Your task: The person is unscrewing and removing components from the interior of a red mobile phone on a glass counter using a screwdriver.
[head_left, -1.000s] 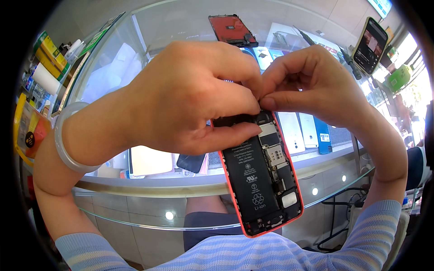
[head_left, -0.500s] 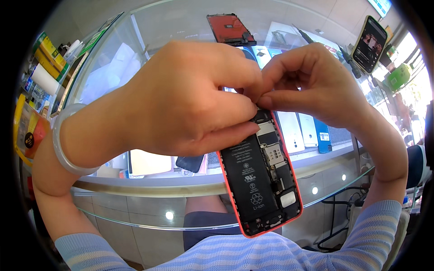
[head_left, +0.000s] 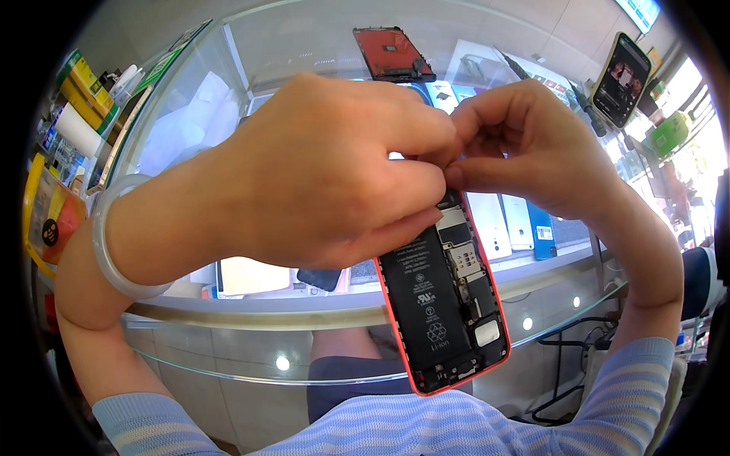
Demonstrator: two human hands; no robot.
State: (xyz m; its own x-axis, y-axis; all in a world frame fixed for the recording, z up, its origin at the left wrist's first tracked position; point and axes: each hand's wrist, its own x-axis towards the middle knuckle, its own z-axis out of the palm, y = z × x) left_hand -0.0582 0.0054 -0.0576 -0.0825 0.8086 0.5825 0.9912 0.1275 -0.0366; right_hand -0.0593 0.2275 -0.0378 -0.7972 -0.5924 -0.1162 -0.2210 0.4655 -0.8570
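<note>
An opened smartphone [head_left: 426, 304] with a red frame points its lower end toward me. Its black battery, circuit board and a silver square part lie bare, and the screen is off. My left hand [head_left: 342, 167], with a pale bangle on the wrist, is closed over the phone's upper end and covers its top left. Against it, my right hand [head_left: 525, 152] pinches at the phone's top edge, thumb and fingertips pressed together. The fingertips of both hands meet there, and whatever lies between them is hidden.
A glass display counter [head_left: 251, 380] spans the area below my hands, with several phones inside. At the far side lies a red-backed screen panel [head_left: 391, 53]. A lit phone [head_left: 622, 80] stands at the right. Several bottles and a yellow-rimmed container [head_left: 53, 213] crowd the left.
Both hands have shifted slightly right, and the upper part of the opened smartphone has moved right with them. The fingertips stay together at its top end.
</note>
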